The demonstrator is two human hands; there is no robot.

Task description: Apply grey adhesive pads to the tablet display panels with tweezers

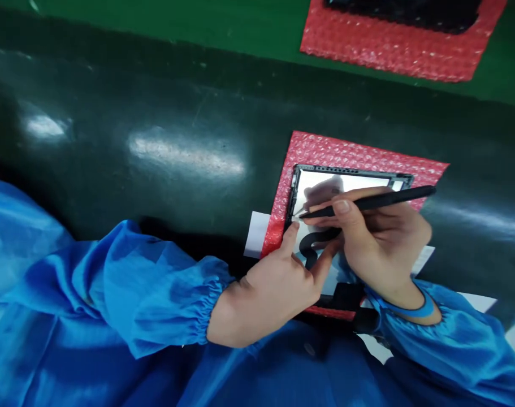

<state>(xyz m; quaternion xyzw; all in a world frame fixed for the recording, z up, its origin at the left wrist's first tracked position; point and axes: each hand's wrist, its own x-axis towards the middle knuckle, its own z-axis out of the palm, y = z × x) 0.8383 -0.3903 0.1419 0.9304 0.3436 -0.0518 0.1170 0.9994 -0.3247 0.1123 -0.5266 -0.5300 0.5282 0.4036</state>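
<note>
Our dark-framed panel (354, 182) lay on a red bubble-wrap sheet (350, 148), inside its far edge. Our right hand (378, 240) gripped a slim black tool (388, 198), tip near the panel's left edge; our left hand (269, 288) was open, index fingertip beside it. Past the dark surface's (249, 118) far edge, another sheet (393, 56) bore a black part (414, 12).

Glare on a dim table

Light from above leaves two whitish streaks on the left of the dark table (249, 107) and a fainter one at right. The screen (363, 180) shines white, mirroring the right hand (380, 243) darkly. Bubble wrap (337, 148) glints. Deep shadow edges the left sleeve (155, 294); the right edge blurs.
</note>
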